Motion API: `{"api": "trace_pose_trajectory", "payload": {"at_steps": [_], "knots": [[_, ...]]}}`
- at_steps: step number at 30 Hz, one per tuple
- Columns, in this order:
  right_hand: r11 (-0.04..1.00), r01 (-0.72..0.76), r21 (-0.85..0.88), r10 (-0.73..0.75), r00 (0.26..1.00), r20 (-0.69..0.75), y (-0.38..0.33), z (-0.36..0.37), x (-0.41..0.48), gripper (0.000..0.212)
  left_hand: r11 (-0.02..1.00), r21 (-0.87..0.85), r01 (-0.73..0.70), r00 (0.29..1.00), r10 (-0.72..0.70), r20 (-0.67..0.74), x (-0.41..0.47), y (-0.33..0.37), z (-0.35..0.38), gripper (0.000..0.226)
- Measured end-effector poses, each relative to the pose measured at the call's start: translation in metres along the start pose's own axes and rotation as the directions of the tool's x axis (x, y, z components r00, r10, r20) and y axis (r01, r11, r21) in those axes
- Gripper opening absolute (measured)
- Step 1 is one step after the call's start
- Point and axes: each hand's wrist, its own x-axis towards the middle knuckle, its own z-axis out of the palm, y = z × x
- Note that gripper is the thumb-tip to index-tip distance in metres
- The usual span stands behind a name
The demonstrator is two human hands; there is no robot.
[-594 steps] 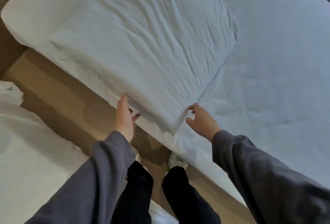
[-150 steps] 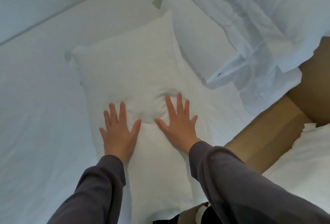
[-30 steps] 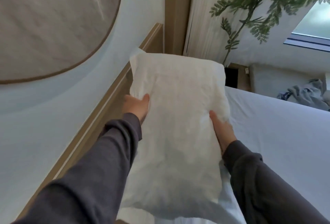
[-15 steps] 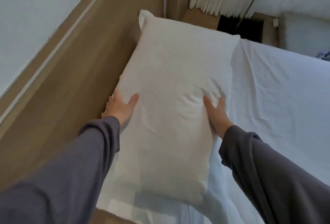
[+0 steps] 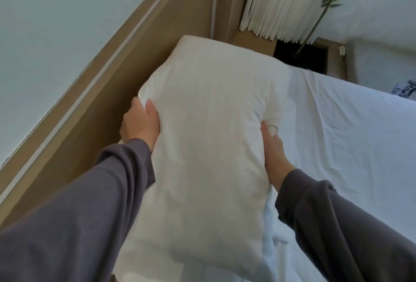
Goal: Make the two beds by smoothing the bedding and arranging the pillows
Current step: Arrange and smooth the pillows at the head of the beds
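Gripping the pillow (image 5: 209,137) at mid-length: left hand (image 5: 140,124) on the headboard (image 5: 126,74) side, right hand (image 5: 273,151) on the mattress (image 5: 351,137) side. Long axis runs away from the body, along the headboard.

Single head-worn view, looking forward and down, close over the hands (image 5: 202,142), bed head.

No readable text, label, brand, number or sign in view. White pillow (image 5: 209,146) plain, bed sheet (image 5: 349,146) plain. Small pale fitting (image 5: 342,50) on wooden post (image 5: 336,65) at far right: too small to tell any marking.
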Motion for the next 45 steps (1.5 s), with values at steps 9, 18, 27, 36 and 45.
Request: {"api": "trace_pose_trajectory", "payload": {"at_steps": [9,18,27,36,45], "knots": [[0.592,0.393,-0.704,-0.533,0.846,0.024,0.018,0.039,0.000,0.072,0.822,0.286,-0.493,0.868,0.488,0.093,-0.026,-0.014,0.028,0.063],[-0.006,0.494,-0.870,-0.577,0.709,0.406,0.001,0.080,0.021,0.064,0.684,0.428,-0.590,0.807,0.503,0.308,-0.047,-0.035,0.064,0.066],[-0.176,0.570,-0.802,-0.478,0.663,0.576,0.017,0.089,0.072,0.062,0.705,0.445,-0.552,0.833,0.486,0.265,-0.053,-0.045,0.092,0.073],[-0.202,0.574,-0.793,-0.517,0.626,0.584,0.107,0.096,0.125,0.066,0.653,0.524,-0.547,0.832,0.492,0.256,-0.068,-0.103,0.182,0.079],[-0.184,0.547,-0.816,-0.586,0.606,0.538,0.015,0.119,0.092,0.057,0.686,0.496,-0.532,0.842,0.494,0.219,-0.057,-0.081,0.128,0.076]]}}
